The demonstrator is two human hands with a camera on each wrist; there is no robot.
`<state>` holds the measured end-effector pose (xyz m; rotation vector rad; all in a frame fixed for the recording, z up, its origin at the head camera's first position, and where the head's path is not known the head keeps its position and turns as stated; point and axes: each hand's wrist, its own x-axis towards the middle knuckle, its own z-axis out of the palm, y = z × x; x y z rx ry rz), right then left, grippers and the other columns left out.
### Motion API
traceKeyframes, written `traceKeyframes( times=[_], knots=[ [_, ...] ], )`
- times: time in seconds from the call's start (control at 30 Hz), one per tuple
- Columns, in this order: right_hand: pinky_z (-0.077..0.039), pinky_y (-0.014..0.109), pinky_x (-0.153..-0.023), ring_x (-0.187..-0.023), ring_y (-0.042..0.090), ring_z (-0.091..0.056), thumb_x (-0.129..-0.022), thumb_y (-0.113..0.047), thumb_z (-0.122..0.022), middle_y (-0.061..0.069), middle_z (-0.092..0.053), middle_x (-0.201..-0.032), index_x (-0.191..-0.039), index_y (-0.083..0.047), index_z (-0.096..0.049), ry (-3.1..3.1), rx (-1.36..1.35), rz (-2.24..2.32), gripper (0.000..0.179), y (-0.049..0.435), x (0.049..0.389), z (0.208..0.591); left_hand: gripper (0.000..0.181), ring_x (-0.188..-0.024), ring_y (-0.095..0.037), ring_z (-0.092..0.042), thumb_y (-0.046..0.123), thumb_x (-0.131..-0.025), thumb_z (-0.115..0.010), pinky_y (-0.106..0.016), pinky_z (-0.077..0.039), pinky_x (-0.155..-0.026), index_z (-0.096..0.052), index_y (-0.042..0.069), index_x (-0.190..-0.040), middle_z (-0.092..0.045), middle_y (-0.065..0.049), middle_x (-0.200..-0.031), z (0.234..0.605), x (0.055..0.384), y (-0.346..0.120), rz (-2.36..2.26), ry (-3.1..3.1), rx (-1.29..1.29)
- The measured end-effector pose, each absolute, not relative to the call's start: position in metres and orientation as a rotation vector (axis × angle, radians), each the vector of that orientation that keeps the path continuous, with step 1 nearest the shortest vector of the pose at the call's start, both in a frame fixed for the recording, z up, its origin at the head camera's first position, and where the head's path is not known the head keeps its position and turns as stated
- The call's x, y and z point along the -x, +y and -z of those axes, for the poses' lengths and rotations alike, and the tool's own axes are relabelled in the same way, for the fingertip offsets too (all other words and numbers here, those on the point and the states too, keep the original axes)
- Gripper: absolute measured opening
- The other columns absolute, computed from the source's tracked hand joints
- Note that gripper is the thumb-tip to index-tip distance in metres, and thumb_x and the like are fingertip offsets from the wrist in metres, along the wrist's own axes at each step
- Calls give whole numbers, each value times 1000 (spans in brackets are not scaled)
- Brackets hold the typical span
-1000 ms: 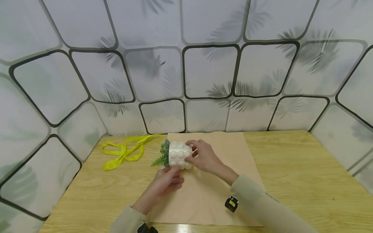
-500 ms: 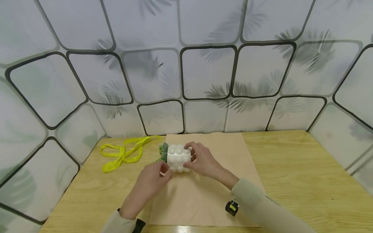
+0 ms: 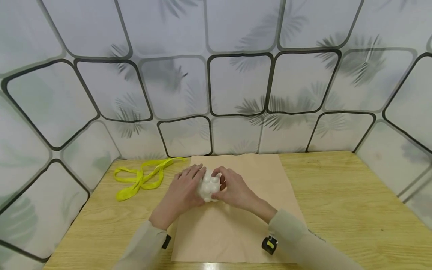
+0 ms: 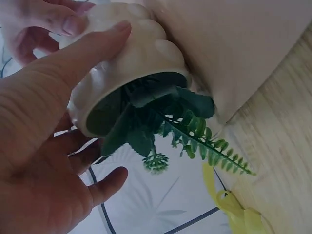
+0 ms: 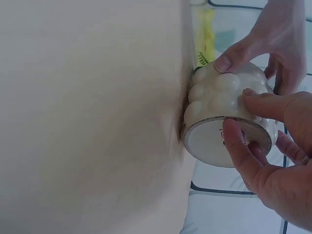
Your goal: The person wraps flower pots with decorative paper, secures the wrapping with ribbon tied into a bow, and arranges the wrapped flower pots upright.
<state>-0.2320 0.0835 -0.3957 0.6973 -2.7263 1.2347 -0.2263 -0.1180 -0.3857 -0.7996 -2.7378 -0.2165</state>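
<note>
A white ceramic flower pot with a bubbly surface lies on its side over a sheet of brown paper. Its mouth faces left, and artificial greenery with a fern sprig sticks out of it; the left hand hides these leaves in the head view. My left hand holds the pot around its rim end, thumb on one side and fingers curved around the other. At the base end, my right hand grips the pot, with fingertips on the flat bottom and the side wall.
A loosely looped yellow ribbon lies at the back left of the wooden table. The paper spreads under the pot and toward the front edge. A patterned cloth backdrop rises behind and at both sides.
My left hand has left the underside of the pot, swung to its left and closed over the rim end, covering the greenery. My right hand keeps its grip on the base.
</note>
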Motion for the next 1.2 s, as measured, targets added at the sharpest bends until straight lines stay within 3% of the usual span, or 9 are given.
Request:
traceKeyframes(
  times=[0.23,0.4,0.57,0.7,0.87,1.2],
  knots=[
    [-61,36,-80,-93,21,-71,-86,-12,-81,9,-70,-107,-129,-14,-62,-2711,-801,-1373,47,96,229,400,104,-126,-40,-57,37,-65,-99,-64,-50,-99,-48,2,-148,-57,-17,-142,389,234,-119,190,-2805,791],
    [-61,38,-82,-100,27,-73,-95,-14,-71,15,-71,-119,-133,-15,-66,-2784,-681,-1311,39,124,228,404,102,-121,-38,-59,37,-62,-99,-62,-52,-94,-50,2,-143,-57,-17,-135,393,236,-116,159,-2786,800],
    [-57,42,-72,-90,30,-68,-94,-12,-68,22,-68,-111,-125,-4,-70,-2908,-370,-902,32,167,230,411,97,-120,-35,-58,39,-62,-97,-61,-51,-93,-51,1,-138,-57,-16,-134,397,237,-112,33,-2758,813],
    [-53,46,-66,-91,39,-62,-91,-16,-70,25,-63,-110,-123,-2,-71,-3056,-215,-629,35,201,226,415,94,-118,-33,-58,44,-62,-95,-59,-52,-94,-52,2,-135,-58,-15,-131,399,236,-111,-46,-2707,812],
    [-55,55,-74,-94,45,-61,-90,-23,-74,27,-65,-109,-119,-1,-72,-3091,-221,-534,37,223,223,419,96,-114,-31,-60,49,-61,-96,-56,-53,-93,-53,3,-133,-59,-13,-129,402,237,-109,-123,-2595,819],
    [-54,56,-81,-95,41,-62,-90,-23,-76,23,-70,-106,-118,1,-72,-3065,-328,-511,37,232,226,421,101,-119,-32,-60,48,-64,-97,-58,-52,-94,-51,1,-140,-58,-15,-135,400,247,-107,11,-2683,810]
  ],
)
